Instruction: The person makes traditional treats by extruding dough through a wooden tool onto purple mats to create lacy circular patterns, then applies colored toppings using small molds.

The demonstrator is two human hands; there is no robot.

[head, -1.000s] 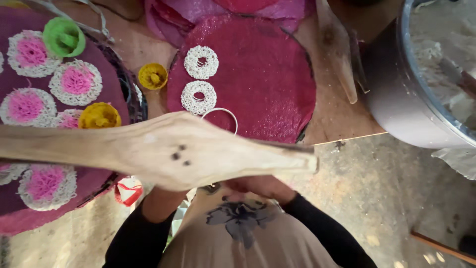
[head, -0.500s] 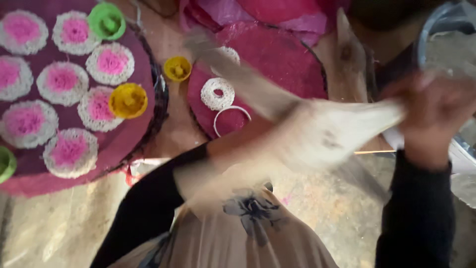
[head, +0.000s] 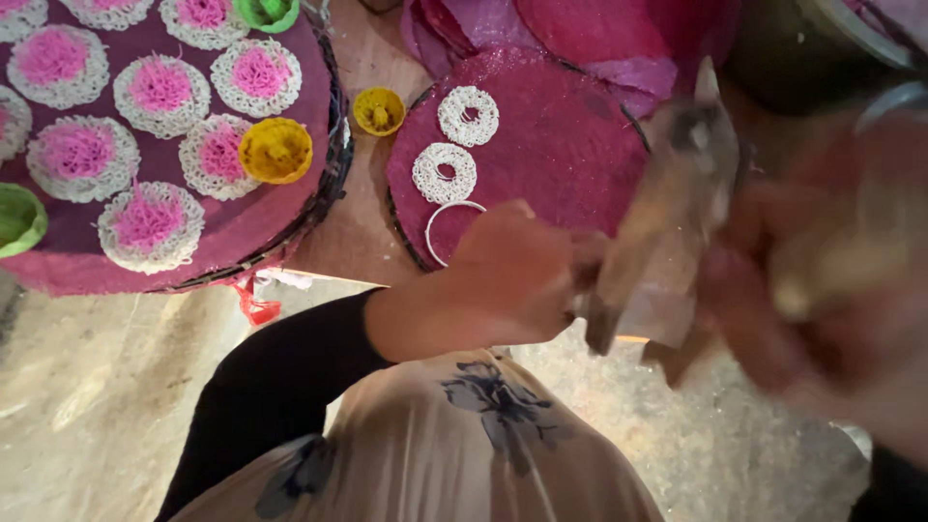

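Note:
My left hand (head: pixel 503 280) grips the lower end of a wooden press tool (head: pixel 657 222), which stands tilted and blurred over the right side of a round magenta tray (head: pixel 570 145). My right hand (head: pixel 822 280) is close to the camera and blurred, beside the tool; whether it holds anything I cannot tell. Two white noodle rings (head: pixel 468 116) lie on that tray, with a thin white hoop (head: pixel 447 227) below them.
A larger round tray (head: pixel 242 242) at the left carries several pink-and-white noodle discs, a yellow cup (head: pixel 275 150) and green cups. A small yellow cup (head: pixel 378 110) sits between the trays. A metal pot (head: pixel 870 58) is at the top right. Bare concrete floor lies below.
The wooden tool swung from lying level across the view to tilted upright at the right. The view shifted, and my right hand rose close to the camera.

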